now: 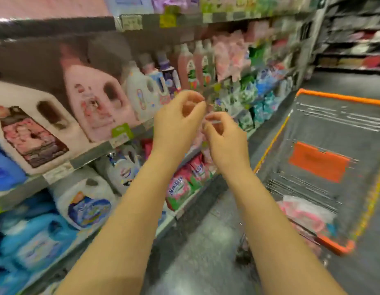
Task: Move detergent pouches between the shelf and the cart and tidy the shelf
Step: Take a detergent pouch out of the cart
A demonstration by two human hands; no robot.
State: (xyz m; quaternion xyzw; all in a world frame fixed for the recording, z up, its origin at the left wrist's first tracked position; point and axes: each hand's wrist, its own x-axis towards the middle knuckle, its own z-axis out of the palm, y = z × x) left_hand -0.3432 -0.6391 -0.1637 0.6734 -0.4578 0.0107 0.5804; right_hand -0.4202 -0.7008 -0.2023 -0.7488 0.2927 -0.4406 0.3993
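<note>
1. Your left hand (178,116) is raised in front of the shelf (93,154). Its fingers (193,96) are half-curled over the thumb with a gap between them, and nothing shows inside
2. Your right hand (225,141) is just beside it, lower and to the right, with its fingers (214,120) curled in towards the thumb. The tips are blurred, so I can't tell whether they pinch anything or just meet
3. The two hands are close, fingertips almost facing, but contact is unclear
4. The pink-and-green pouches (180,188) stand on the lower shelf level, below both hands and between your forearms in view. They are well apart from the fingers and touched by neither hand
5. The pink pouches (304,211) lie in the near end of the cart (338,96), right of your right forearm. They are also clear of the fingers
6. The white and pink jugs (95,99) sit on the shelf level behind your left hand, with the blue jugs (35,237) lower left
7. The whole frame is motion-blurred, so labels are unreadable
</note>
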